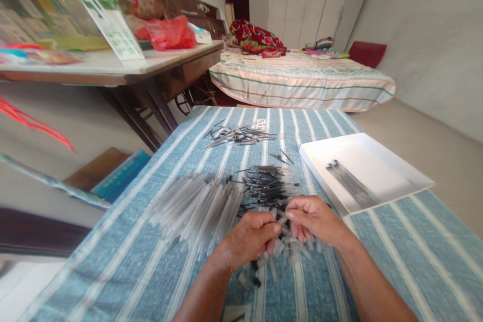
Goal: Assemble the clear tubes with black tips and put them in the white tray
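My left hand and my right hand meet above a loose pile of translucent pen caps. Both hands are closed, thumbs pressed to fingers. A small translucent pen cap shows between the two pinches; the fingers partly hide it. Left of my hands lies a large bundle of translucent pen barrels. Just beyond my fingers is a heap of thin black pen parts. Several pens with dark ends lie side by side in a shallow white box to the right.
A striped blue cloth covers the table. Farther back lies another scattered pile of slim dark and grey sticks. A desk with bags stands at the left, a bed beyond the table.
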Motion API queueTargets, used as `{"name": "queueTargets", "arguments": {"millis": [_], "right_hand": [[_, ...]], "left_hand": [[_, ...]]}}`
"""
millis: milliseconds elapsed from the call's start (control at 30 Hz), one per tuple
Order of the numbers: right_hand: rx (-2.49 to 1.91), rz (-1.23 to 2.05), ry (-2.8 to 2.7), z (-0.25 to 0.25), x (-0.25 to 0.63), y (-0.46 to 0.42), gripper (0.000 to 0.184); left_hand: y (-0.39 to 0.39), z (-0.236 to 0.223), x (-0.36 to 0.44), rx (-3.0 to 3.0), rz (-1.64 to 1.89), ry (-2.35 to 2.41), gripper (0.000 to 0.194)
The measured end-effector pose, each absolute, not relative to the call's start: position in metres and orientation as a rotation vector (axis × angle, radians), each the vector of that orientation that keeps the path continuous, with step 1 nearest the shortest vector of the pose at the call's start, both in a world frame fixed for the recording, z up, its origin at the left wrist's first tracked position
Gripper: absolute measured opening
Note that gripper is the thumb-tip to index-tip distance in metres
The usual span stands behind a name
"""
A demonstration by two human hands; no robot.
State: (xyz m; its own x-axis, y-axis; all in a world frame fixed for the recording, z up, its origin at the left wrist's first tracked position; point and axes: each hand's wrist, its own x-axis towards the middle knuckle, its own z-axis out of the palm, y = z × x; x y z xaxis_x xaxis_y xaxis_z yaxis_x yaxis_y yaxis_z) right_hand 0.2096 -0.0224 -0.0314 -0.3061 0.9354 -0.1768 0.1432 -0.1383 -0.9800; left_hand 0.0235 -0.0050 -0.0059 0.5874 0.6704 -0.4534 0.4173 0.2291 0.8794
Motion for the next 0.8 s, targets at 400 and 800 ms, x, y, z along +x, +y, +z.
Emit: {"name": "queueTargets", "arguments": {"millis": [400,800], "right_hand": [[-1.005,1.637,-1.361,-0.028,0.226,-0.023,0.021],[-1.083,1.607,-1.405,-0.032,0.217,-0.021,0.023]], "left_hand": [[-0.007,-0.003,0.018,1.409,0.132,0.961,0.027],[-0.006,-0.004,0.017,1.417,0.143,0.945,0.027]]}}
